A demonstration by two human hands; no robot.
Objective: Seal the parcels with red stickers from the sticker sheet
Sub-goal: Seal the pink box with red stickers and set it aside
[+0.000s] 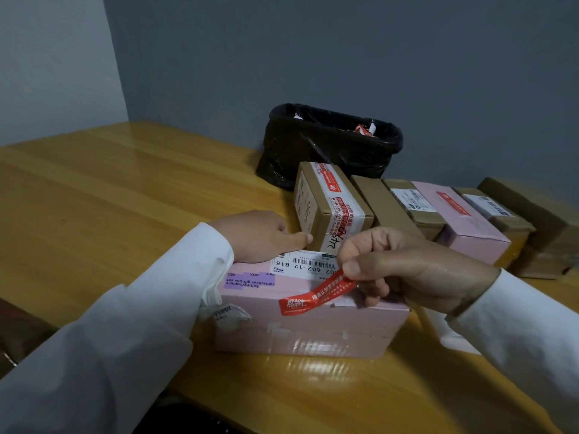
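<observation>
White sleeves frame the head view from both near corners, and between them a pink parcel (308, 311) sits close to the near edge of the wooden surface (109, 189). A white shipping label covers the far part of its top, and torn tape remnants mark its front face.

The right hand (407, 270) pinches one end of a red sticker (316, 296) between thumb and fingertips. The sticker's other end already lies on the parcel's top near the front edge, while the held end lifts clear of the box. The left hand (260, 236) rests on the parcel's far left corner with fingers stretched out and relaxed, grasping nothing, and appears to steady the box.

Behind, a brown parcel with red-and-white tape (332, 205) stands just beyond the pink one. A row of further parcels runs toward the right edge of the surface, among them a second pink parcel (466, 223) that already carries a red strip. A black-lined bin (332, 142) stands against the wall with red and white scraps inside. No sticker sheet can be made out clearly; something white lies under the right forearm, but I cannot tell what it is.

The step in hand looks like laying the sticker across the parcel's closing seam. The next move probably calls for lowering the lifted end flat and pressing along the strip, keeping it taut so it does not crease, while the box is kept steady.
</observation>
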